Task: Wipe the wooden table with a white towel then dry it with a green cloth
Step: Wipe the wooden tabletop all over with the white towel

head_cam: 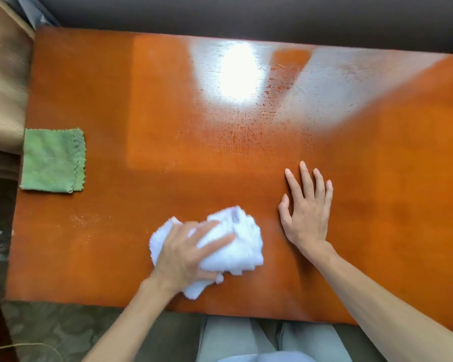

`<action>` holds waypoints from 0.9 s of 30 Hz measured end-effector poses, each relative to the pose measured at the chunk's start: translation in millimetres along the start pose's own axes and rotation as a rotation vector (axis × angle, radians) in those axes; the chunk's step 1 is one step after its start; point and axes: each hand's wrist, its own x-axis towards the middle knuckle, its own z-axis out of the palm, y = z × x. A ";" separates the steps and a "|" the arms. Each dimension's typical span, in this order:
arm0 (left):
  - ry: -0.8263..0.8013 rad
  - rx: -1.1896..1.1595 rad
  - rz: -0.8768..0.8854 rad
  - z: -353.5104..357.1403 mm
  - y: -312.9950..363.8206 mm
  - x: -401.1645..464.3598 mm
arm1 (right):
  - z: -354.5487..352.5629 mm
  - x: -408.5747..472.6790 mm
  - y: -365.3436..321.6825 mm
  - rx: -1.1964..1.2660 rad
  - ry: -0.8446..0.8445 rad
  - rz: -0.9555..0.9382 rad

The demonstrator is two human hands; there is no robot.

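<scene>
The left hand [186,253] lies on a bunched white towel [228,244], fingers spread over it and thumb tucked around its near side, pressing it onto the wooden table [141,100] near the near edge. Just right of the towel, the right hand [307,207] rests flat on the wood with fingers straight and splayed, holding nothing. A folded green cloth [53,160] lies at the table's left edge, well apart from both hands.

A glossy orange-brown wooden bench [141,100] reflects a bright patch of light near its far edge. A folded green cloth [53,160] lies flat at its left edge. A bunched white towel [236,244] sits near the front edge under a left hand [186,254]; a right hand [307,212] rests flat beside it.
</scene>
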 end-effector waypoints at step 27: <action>0.099 -0.035 -0.311 3.5 11.8 29.5 | -1.1 -0.2 -4.8 -0.002 0.019 0.024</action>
